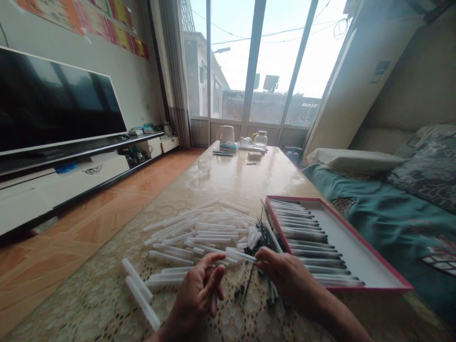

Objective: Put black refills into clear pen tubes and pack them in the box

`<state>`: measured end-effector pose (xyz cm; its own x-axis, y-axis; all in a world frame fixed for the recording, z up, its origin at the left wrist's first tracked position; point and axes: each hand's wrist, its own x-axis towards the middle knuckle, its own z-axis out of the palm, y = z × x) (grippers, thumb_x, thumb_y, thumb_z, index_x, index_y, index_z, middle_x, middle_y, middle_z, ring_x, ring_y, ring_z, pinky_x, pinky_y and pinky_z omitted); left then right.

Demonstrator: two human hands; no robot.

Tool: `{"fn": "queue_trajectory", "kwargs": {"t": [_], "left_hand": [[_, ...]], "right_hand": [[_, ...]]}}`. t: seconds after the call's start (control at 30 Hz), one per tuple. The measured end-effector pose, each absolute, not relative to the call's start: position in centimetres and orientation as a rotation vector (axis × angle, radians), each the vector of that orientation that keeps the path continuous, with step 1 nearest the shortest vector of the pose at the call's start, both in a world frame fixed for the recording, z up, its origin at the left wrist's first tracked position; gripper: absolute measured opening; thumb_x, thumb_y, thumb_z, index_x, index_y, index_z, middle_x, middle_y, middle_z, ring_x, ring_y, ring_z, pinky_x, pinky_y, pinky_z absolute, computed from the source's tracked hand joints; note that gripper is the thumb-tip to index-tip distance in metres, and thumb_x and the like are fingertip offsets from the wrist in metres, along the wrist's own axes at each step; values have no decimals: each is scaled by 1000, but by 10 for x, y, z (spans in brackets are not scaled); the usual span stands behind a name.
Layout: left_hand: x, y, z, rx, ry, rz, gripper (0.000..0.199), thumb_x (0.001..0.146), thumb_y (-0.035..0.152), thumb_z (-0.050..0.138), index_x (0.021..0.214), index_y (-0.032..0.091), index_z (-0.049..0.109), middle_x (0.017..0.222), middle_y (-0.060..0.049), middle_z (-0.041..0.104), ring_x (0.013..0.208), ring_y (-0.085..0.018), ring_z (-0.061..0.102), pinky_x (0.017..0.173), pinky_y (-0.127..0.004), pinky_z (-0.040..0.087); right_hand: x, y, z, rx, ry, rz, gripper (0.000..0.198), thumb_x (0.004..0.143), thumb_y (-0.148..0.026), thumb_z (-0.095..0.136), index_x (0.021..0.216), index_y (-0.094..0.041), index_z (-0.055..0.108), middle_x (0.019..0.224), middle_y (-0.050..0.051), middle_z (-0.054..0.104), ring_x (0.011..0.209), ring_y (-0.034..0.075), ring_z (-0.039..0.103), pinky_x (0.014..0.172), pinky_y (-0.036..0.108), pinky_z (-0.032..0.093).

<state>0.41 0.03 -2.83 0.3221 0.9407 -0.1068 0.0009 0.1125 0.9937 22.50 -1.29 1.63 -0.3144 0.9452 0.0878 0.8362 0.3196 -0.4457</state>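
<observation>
White, translucent tube [240, 254] up front: right hand [285, 273] has thumb and fingers closed on its right end, the rest sticking out leftward. End grip probably leaves the far end accessible. Left hand [201, 287] is half open, fingers loosely curled, forefinger by the tube's free end; can't tell if it touches. Nothing visible in that palm.

Two loose tubes [142, 303] lie left of the left hand, angled apart from the rest. Small black pieces [239, 292] sit on the lace-patterned table cover [107, 285] between the hands.

Just past the hands: tube pile [210, 228] on the left, mostly lying crosswise; heap of thin dark rods [265, 232] on the right, near the right hand. Looks like sorting by type, each within reach.

Right of that, shallow red-rimmed box [356, 247]. Dark-ended sticks [313, 247] lie side by side along its left part, likely lined up so they don't roll or mix with the loose stuff.

Farther up the table: clear glass [204, 166], small box [254, 156], then kettle [226, 134] and glass jug [261, 139] near the window end.
</observation>
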Motion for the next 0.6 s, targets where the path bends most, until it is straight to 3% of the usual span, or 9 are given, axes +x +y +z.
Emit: {"fn": "queue_trajectory", "kwargs": {"t": [0.1, 0.2, 0.27, 0.6], "left_hand": [[5, 3, -31, 1201, 1013, 979, 40, 81, 49, 48, 104, 17, 47, 46, 7, 55, 26, -4, 37, 28, -14, 24], [6, 6, -30, 1127, 1011, 1037, 38, 79, 51, 50, 97, 17, 49, 45, 7, 55, 24, -4, 38, 26, -12, 23], [6, 8, -28, 1089, 1027, 1062, 40, 75, 53, 53, 93, 17, 50, 45, 6, 56, 23, -4, 38, 25, -12, 22], [2, 10, -16, 958, 1112, 1179, 37, 74, 53, 54, 88, 18, 50, 47, 7, 56, 26, -3, 36, 25, -11, 24]], "right_hand": [[258, -4, 23, -1794, -2079, 88, 24, 93, -26, 29, 102, -21, 51, 77, 3, 65, 66, 17, 60, 56, 24, 32], [295, 1, 23, -1911, -1907, -415, 18, 89, -23, 39, 97, -20, 55, 91, 8, 64, 80, 22, 60, 69, 31, 34], [316, 3, 19, -2010, -1837, -564, 15, 86, -22, 44, 91, -21, 58, 86, 7, 64, 80, 23, 60, 71, 34, 32], [335, 8, -12, -2174, -1875, -553, 17, 80, -11, 49, 81, -21, 62, 85, 5, 64, 82, 22, 57, 70, 35, 29]]}}
